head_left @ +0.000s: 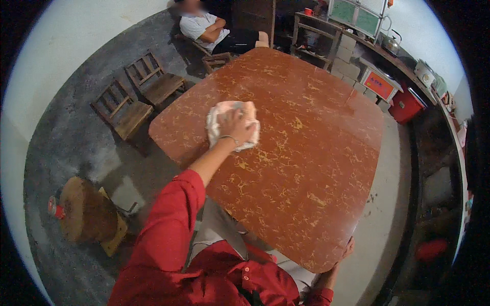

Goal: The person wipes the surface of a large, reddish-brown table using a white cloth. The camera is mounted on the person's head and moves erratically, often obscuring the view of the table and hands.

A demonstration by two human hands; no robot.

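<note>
Now: left hand (237,126) spread flat on the cloth (214,123)

So, the left hand is palm down, slightly blurred, fingers apart, lying over the cloth rather than curled round it. And that cloth, pale and rumpled, sits on the bench (306,163), a reddish-brown top veined with yellow, near its left edge! Across to the right hand (348,248): it's at the bench's near right corner, fingers showing just at the rim; how far open it is, or whether it grips, I cannot tell. Off the left side, two wooden chairs (133,116) stand next to each other. Beyond the far edge, a person (201,29) sits with arms folded, and out right, there's a red bucket (406,106).
</note>
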